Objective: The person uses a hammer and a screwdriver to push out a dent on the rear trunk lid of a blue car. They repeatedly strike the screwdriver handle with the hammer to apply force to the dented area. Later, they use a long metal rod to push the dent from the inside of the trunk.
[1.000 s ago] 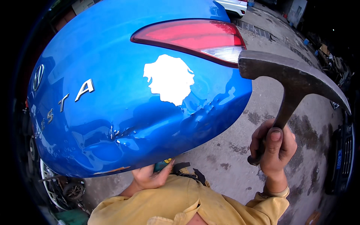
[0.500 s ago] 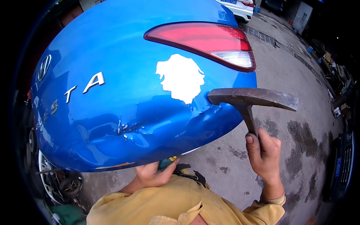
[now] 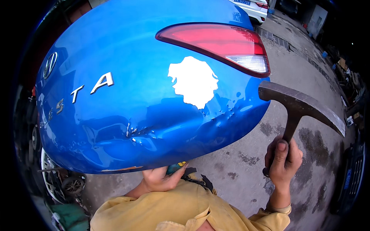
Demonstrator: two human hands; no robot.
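A dented blue car rear panel (image 3: 115, 115) with chrome lettering, a red tail light (image 3: 208, 44) and a white bare patch (image 3: 192, 81) fills the centre and left. Chipped, creased dents run below the patch. My right hand (image 3: 283, 161) grips the handle of a steel hammer (image 3: 298, 104) with a long curved head, its square face beside the panel's right edge under the tail light; I cannot tell if they touch. My left hand (image 3: 160, 179) is under the panel's lower edge, closed on a teal and yellow object (image 3: 175, 167), mostly hidden by the panel.
A white car (image 3: 250, 11) stands behind at the top. A dark car (image 3: 348, 177) is at the right, with piled parts (image 3: 348, 84) above it. Stained concrete (image 3: 243, 173) and a drain grate (image 3: 271, 36) lie to the right. A loose wheel (image 3: 73, 184) is at the lower left.
The hammer swung down and left toward the dents, then moved back up and right. The view has shifted slightly. My left hand stays under the panel.
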